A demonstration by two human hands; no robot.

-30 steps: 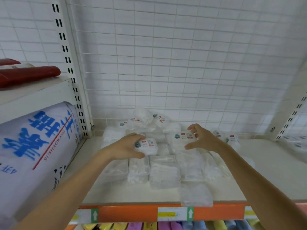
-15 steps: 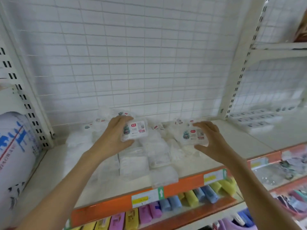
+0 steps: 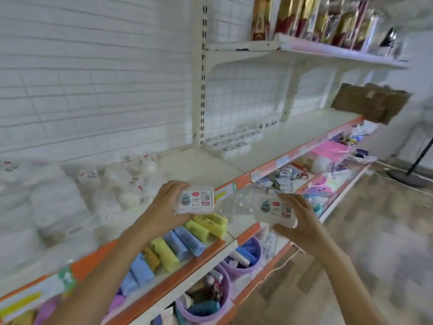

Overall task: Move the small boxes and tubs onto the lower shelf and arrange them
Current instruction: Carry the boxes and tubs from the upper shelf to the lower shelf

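Observation:
My left hand (image 3: 164,205) grips a small clear box with a white label (image 3: 195,201), held in the air in front of the shelf's orange edge. My right hand (image 3: 298,221) grips a second labelled clear box (image 3: 273,208) beside it, a little lower. A blurred heap of similar clear boxes and tubs (image 3: 112,184) lies on the white shelf (image 3: 206,170) to the left. Further right on the same shelf, a neat row of small labelled boxes (image 3: 236,139) sits against the wire back.
Below the shelf lie coloured rolls (image 3: 185,240) in yellow and blue, and lower down purple baskets (image 3: 210,301). A white upright post (image 3: 202,71) divides the bays. Red and gold packs (image 3: 311,17) stand on the top shelf; a cardboard box (image 3: 370,104) overhangs at right.
The view has swung to the right along the shelving. Both hands have lifted their boxes off the heap and carried them rightward, out in front of the shelf edge.

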